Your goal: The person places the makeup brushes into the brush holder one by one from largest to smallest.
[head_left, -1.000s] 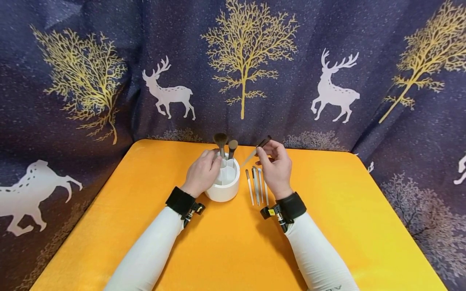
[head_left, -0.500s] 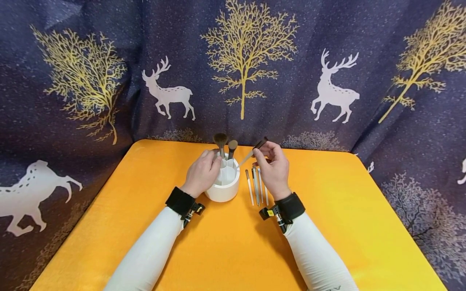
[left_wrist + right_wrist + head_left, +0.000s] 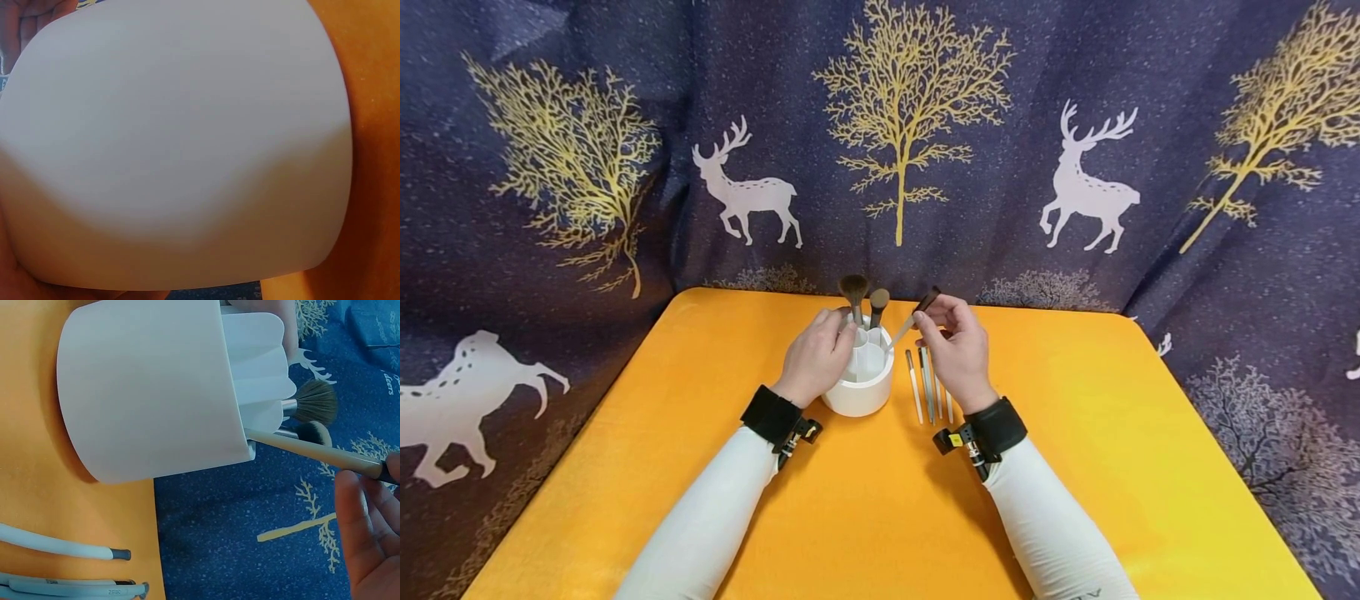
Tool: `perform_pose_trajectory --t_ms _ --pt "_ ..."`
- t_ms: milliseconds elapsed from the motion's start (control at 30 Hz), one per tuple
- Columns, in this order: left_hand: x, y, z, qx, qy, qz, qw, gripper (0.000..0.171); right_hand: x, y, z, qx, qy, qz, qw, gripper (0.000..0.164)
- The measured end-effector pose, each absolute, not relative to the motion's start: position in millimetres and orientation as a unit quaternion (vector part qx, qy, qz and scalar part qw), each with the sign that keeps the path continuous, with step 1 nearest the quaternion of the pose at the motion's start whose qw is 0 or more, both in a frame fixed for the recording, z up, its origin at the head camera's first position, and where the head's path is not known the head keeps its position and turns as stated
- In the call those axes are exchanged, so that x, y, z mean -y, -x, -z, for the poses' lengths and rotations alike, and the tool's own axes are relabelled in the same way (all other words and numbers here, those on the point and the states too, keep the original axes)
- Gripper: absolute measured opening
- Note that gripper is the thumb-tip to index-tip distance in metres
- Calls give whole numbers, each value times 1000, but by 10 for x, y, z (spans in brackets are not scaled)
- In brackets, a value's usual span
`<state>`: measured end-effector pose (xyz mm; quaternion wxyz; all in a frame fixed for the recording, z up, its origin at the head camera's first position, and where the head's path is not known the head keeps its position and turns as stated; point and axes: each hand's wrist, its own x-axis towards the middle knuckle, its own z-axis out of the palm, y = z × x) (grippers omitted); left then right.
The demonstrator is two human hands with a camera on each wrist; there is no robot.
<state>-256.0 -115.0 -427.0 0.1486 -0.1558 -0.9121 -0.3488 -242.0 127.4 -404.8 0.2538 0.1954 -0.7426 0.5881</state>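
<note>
A white round brush holder (image 3: 859, 402) with inner dividers stands upright on the table. My left hand (image 3: 816, 354) grips its left side. In the right wrist view, its wall (image 3: 150, 394) shows from the side. My right hand (image 3: 958, 354) pinches a makeup brush (image 3: 319, 450) near its dark upper end. This brush slants down to the left, its pale handle end at the holder's right rim; the tip is hidden behind the wall. Inside the holder, at the back, stand a large fluffy makeup brush (image 3: 853, 288) and a smaller rounded one (image 3: 880, 298).
Several slim brushes (image 3: 914, 387) lie side by side on the orange table (image 3: 865, 508), right of the holder and partly under my right hand. A dark curtain (image 3: 970, 200) printed with deer and trees hangs behind the table's far edge.
My right hand has moved a little to the left with the makeup brush, bringing its handle end from beside the holder to the rim. The left hand and holder have stayed put.
</note>
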Motion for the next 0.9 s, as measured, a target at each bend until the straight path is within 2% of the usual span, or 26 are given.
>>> perform_pose_trajectory --t_ms 233,367,900 --pt "1152 2566 4279 912 157 349 149 51 -1282 2429 4064 788 -192 -549 202 39" --pt "1148 2570 4281 913 156 347 148 51 -1288 2439 4071 799 -188 -537 196 47" --pt "1140 2556 4270 913 154 350 145 51 -1443 2529 4077 802 -133 -541 217 39"
